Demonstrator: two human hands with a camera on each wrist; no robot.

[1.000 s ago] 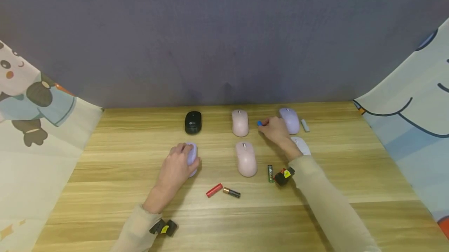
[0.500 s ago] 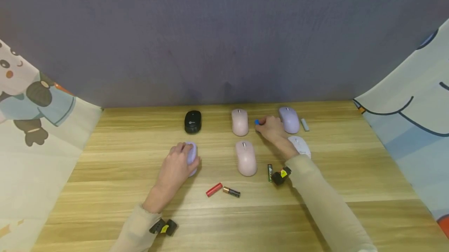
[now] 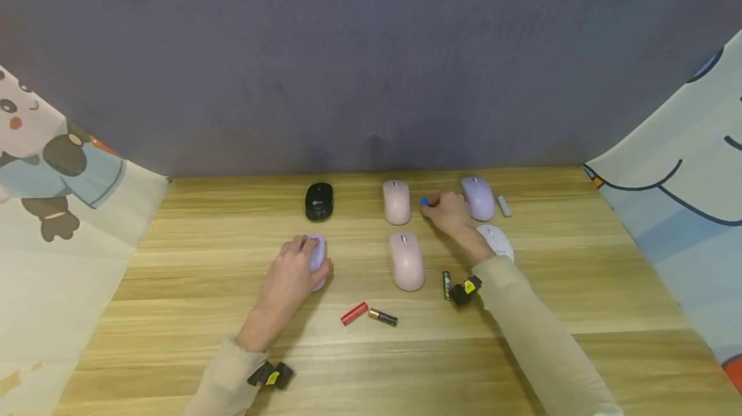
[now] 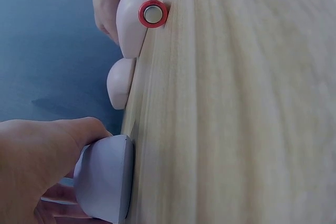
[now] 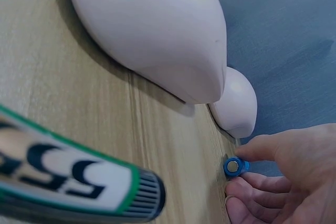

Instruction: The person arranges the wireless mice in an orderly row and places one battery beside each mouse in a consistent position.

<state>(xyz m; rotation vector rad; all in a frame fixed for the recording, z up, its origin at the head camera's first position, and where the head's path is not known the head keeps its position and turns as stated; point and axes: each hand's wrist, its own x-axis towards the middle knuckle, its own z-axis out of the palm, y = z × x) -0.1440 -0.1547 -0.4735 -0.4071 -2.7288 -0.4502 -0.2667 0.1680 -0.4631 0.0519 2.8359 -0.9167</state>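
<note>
My left hand (image 3: 290,274) grips a light purple mouse (image 3: 317,255) on the wooden table; in the left wrist view, thumb and fingers wrap the mouse (image 4: 105,177) from both sides. Toward the back right, my right hand (image 3: 451,213) pinches a small blue battery (image 5: 234,166) between thumb and fingers, low over the wood. Only its blue end (image 3: 425,201) shows in the head view. To the left of the right hand is a pink mouse (image 3: 397,202), and to its right a second purple mouse (image 3: 478,198).
A second pink mouse (image 3: 407,261) lies mid-table. A white mouse (image 3: 495,242) sits partly behind the right wrist. Red (image 3: 354,313), black-and-gold (image 3: 383,317) and green (image 3: 446,286) batteries lie nearer. At the back are a black mouse (image 3: 319,202) and a grey stick-like piece (image 3: 504,207).
My right hand has shifted slightly left with the blue battery, uncovering more of the white mouse. The left hand stays still on the purple mouse.
</note>
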